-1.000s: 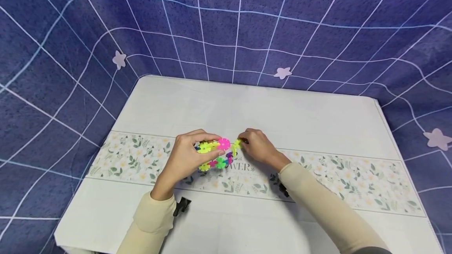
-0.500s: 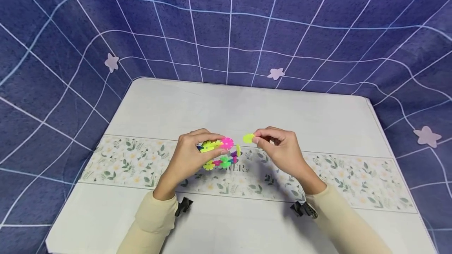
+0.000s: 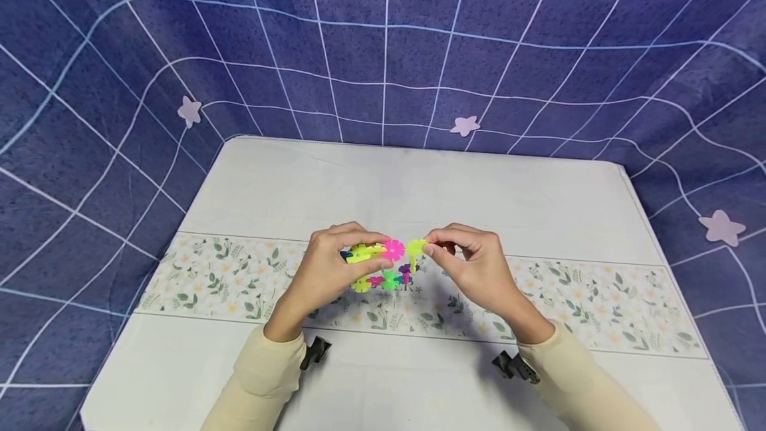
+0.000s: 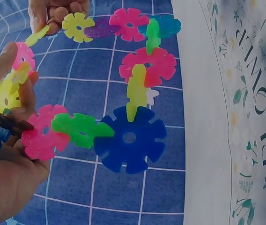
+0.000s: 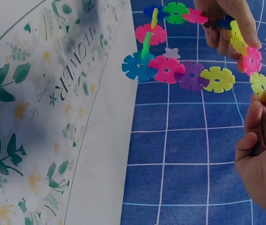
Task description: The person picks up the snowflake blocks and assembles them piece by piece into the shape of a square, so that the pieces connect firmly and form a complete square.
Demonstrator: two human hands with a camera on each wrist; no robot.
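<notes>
My left hand (image 3: 335, 261) grips one end of a looped chain of slotted plastic flower discs, its thumb and fingers pinching around yellow and pink pieces. At those fingertips a pink flower disc (image 5: 252, 61) sticks out. Thumb and fingers of my right hand (image 3: 479, 268) pinch a single yellow flower disc (image 5: 261, 83), held edge-on close beside the pink one. The chain hangs between the hands, with a dark blue disc (image 4: 129, 139), a green disc (image 4: 82, 130) and a teal disc (image 5: 139, 66) among its links. Its other end is a yellow disc (image 4: 78, 27) near my right hand.
Beneath the hands lies a white table cover (image 3: 419, 185) with a floral printed band (image 3: 221, 278) and lettering. A blue curtain (image 3: 359, 52) with white grid lines and stars rises behind. Black camera mounts (image 3: 316, 352) sit at both wrists.
My right hand drew away to the right with the yellow flower disc, turned it, then brought it back left to the pink disc. My left hand shifted slightly right, still gripping the chain.
</notes>
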